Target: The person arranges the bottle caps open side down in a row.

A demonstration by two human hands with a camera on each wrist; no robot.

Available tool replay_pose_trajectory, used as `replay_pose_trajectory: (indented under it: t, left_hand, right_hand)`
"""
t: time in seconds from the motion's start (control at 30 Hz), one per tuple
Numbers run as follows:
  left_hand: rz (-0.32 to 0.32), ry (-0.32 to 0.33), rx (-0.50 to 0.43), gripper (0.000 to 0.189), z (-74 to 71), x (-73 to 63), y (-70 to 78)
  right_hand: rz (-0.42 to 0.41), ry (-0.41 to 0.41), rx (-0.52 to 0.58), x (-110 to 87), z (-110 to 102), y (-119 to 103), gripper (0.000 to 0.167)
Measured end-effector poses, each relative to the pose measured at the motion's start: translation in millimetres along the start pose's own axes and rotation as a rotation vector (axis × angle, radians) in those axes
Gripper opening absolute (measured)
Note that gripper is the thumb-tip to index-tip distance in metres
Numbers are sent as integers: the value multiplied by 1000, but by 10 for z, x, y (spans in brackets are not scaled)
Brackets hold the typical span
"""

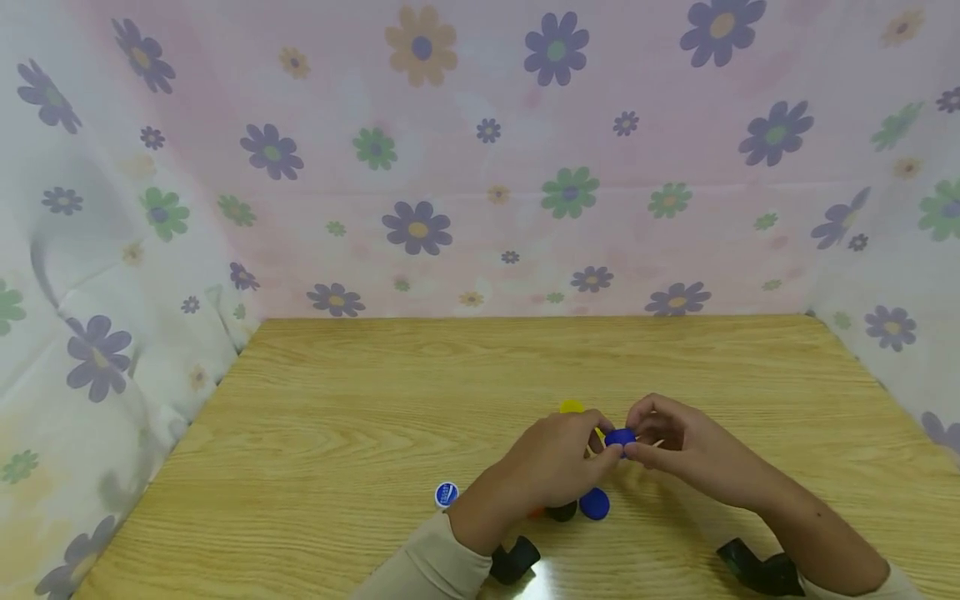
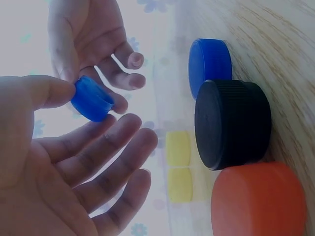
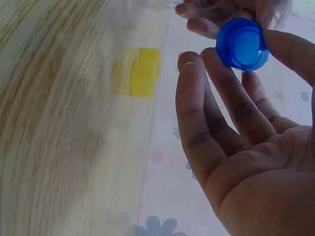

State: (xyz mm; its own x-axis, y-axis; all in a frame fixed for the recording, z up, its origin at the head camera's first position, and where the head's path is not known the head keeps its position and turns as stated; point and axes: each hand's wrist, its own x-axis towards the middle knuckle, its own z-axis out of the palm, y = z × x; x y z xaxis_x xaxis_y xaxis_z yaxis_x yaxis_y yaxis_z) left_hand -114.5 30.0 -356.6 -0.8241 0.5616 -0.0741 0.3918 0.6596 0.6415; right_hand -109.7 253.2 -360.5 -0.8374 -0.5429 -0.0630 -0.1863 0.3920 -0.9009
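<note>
Above the wooden table, both hands hold one blue bottle cap [image 1: 620, 437] between them. My left hand [image 1: 551, 458] pinches it with thumb and index finger, the other fingers spread below it in the left wrist view. From the opposite side my right hand [image 1: 712, 458] pinches the same cap by its edge. The hollow inside of the cap [image 3: 244, 45] faces the right wrist camera. Close under the left hand lie another blue cap [image 1: 595, 504], a black cap [image 2: 234, 125] and an orange cap [image 2: 258, 199].
Two yellow caps [image 3: 142, 78] lie on the table [image 1: 337, 417] beyond the hands. Left of the left forearm is a white cap with a blue printed top [image 1: 447, 495]. Flowered cloth [image 1: 465, 167] hangs at the table's back and sides.
</note>
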Motion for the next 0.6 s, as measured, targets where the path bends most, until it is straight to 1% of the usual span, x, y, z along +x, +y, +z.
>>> replay_pose_trajectory:
  t: [0.1, 0.2, 0.3, 0.43, 0.6]
  left_hand:
    - [-7, -8, -3, 30, -5, 0, 4]
    - [-8, -14, 17, 28, 0, 3, 7]
    - [5, -20, 56, 26, 12, 6, 6]
    - [30, -21, 109, 25, 28, 4, -3]
    - [40, -17, 168, 24, 35, 9, -18]
  right_hand:
    - [15, -7, -20, -5, -13, -1, 25]
    - [21, -22, -48, -8, -28, 15, 26]
    - [13, -45, -80, -11, -39, 45, 25]
    - [-1, -82, -79, -15, -46, 76, 23]
    - [-6, -92, -94, -14, -46, 84, 21]
